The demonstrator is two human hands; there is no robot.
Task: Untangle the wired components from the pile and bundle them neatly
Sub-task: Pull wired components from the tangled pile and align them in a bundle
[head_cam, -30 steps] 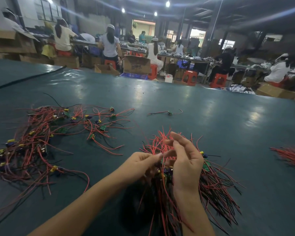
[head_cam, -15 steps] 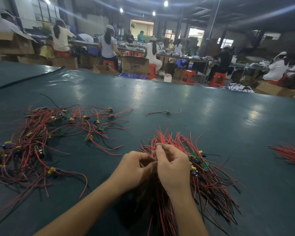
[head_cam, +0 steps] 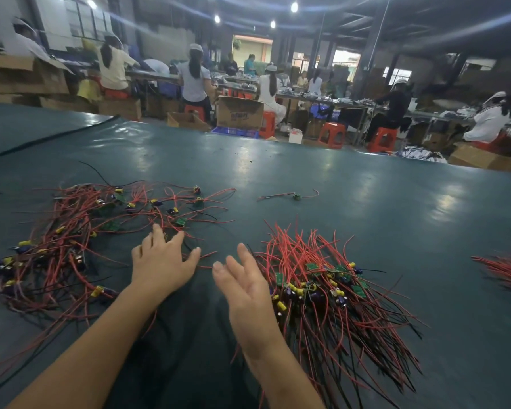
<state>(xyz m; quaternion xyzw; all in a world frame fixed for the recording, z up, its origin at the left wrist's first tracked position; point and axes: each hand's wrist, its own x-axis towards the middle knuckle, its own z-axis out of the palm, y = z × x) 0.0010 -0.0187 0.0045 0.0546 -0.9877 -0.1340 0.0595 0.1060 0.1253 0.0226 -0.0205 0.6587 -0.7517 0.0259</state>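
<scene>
Red strands at the left hand (head_cam: pixel 163 261): palm down, fingers spread, holding nothing. Its fingertips lie over the near right edge of the tangled pile (head_cam: pixel 71 240); I cannot tell whether they touch it.
Right hand (head_cam: pixel 245 287): on edge with the palm facing left, fingers straight and close together, holding nothing, just beside the left side of the bundle (head_cam: pixel 331 290).
Left half of frame: the tangled pile, red and black wires crossing every way, small green boards and yellow parts among them.
Lower right of centre: the bundle, its boards gathered in a band, red wires fanning upward, red and black ones trailing toward the bottom edge.
Above centre: one loose component (head_cam: pixel 295 196), well apart from both.
Underneath: glossy dark green table cover (head_cam: pixel 307 166).
Right edge: another heap (head_cam: pixel 508 270) of red wires, blurred.
Top of frame: people seated at benches, red stools (head_cam: pixel 332 134), an open cardboard box (head_cam: pixel 239 112).
</scene>
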